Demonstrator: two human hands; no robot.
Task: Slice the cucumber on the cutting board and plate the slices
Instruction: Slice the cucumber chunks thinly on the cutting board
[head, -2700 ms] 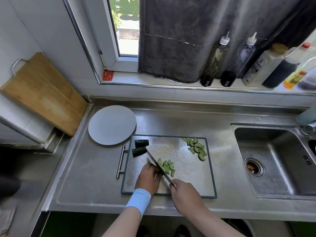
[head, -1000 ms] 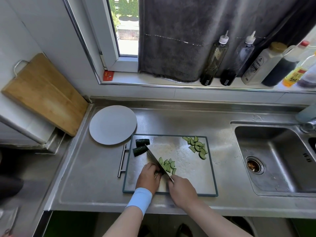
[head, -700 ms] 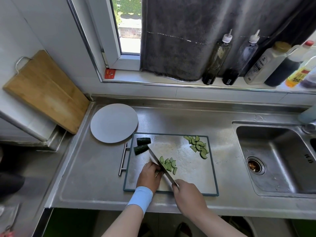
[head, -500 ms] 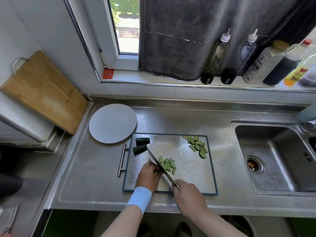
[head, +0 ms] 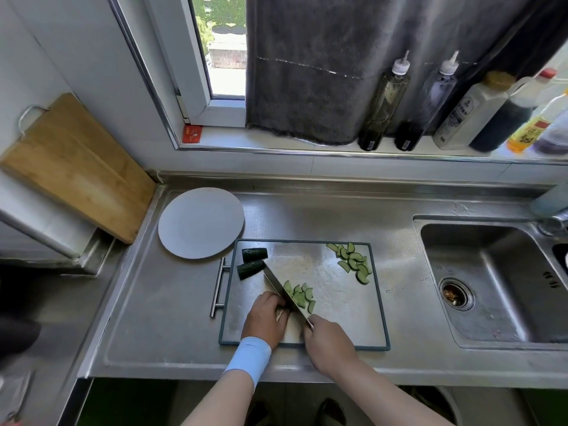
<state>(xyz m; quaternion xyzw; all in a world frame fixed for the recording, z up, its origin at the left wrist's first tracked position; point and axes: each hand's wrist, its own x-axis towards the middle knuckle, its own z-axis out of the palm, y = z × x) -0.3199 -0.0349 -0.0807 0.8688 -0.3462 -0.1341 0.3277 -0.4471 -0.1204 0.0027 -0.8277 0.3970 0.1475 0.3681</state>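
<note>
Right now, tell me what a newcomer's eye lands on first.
The knife, gripped by the right hand, slants across the cutting board beside the left hand's curled fingers. Cucumber slices lie along its blade and at the board's far right corner; the plate at far left is bare.

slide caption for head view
Left hand steadies a cucumber piece; right hand cuts slices with a knife on the cutting board, plate nearby.

knife (head: 281,290) edged forward, right hand (head: 329,342) too
</note>
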